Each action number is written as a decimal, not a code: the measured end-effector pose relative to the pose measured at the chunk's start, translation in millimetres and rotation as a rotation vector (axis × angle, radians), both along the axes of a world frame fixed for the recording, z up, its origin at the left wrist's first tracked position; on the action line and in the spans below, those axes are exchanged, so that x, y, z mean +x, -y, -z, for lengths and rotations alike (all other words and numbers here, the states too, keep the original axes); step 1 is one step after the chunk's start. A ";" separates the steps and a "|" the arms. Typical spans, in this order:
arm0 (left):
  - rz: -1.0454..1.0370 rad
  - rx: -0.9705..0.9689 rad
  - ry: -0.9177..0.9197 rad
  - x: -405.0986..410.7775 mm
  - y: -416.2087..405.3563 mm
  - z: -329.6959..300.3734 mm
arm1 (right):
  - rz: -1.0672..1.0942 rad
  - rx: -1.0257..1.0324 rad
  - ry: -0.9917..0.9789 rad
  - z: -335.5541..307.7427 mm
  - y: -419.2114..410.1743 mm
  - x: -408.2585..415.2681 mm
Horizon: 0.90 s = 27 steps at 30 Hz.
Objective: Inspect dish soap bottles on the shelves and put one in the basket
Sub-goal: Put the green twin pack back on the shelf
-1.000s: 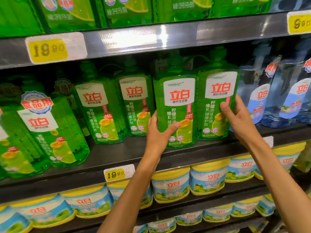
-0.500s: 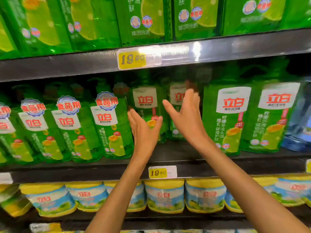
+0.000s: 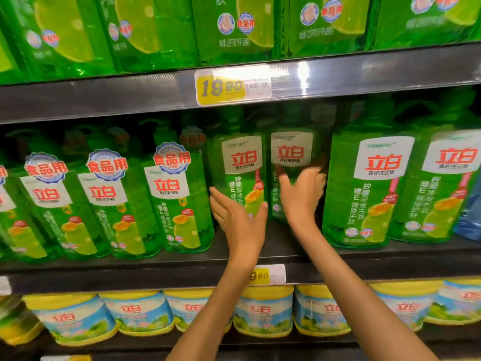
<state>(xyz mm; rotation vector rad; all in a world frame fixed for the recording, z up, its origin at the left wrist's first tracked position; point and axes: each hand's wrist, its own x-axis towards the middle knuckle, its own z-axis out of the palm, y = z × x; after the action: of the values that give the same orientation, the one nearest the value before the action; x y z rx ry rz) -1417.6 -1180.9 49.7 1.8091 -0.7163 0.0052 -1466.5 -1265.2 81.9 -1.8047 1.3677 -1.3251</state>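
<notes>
Supermarket shelf (image 3: 156,269), green dish soap bottles in rows.
Left hand (image 3: 240,222) and right hand (image 3: 303,195), fingers spread, flank two recessed bottles (image 3: 240,175), probably to pull one forward; basket unseen.

Three dark metal shelves in view; top shelf (image 3: 104,100) carries large green soap packs (image 3: 234,29), yellow price tag (image 3: 223,88) on front edge; middle shelf (image 3: 182,269) carries upright green dish soap bottles (image 3: 369,188) in row, two set further back near centre, blue bottle (image 3: 468,220) at far right; lower shelf (image 3: 260,343) carries yellow-lidded tubs (image 3: 263,311) side by side.
</notes>
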 end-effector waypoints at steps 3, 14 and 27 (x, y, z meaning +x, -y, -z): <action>0.055 -0.021 0.082 -21.7 -16.2 12.3 | 0.030 -0.096 0.005 11.6 -20.3 -0.5; -0.166 -0.018 0.172 -21.8 -21.8 31.3 | -0.035 -0.101 -0.039 18.9 -20.5 -6.0; -0.374 -0.059 0.045 -21.0 -0.8 28.9 | -0.105 -0.202 0.020 32.3 -50.1 -58.4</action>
<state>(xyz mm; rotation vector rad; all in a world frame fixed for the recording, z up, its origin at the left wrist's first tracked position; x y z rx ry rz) -1438.5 -1180.1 20.8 1.8668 -0.3956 0.3119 -1524.9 -1215.1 49.7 -1.9599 1.1459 -1.4646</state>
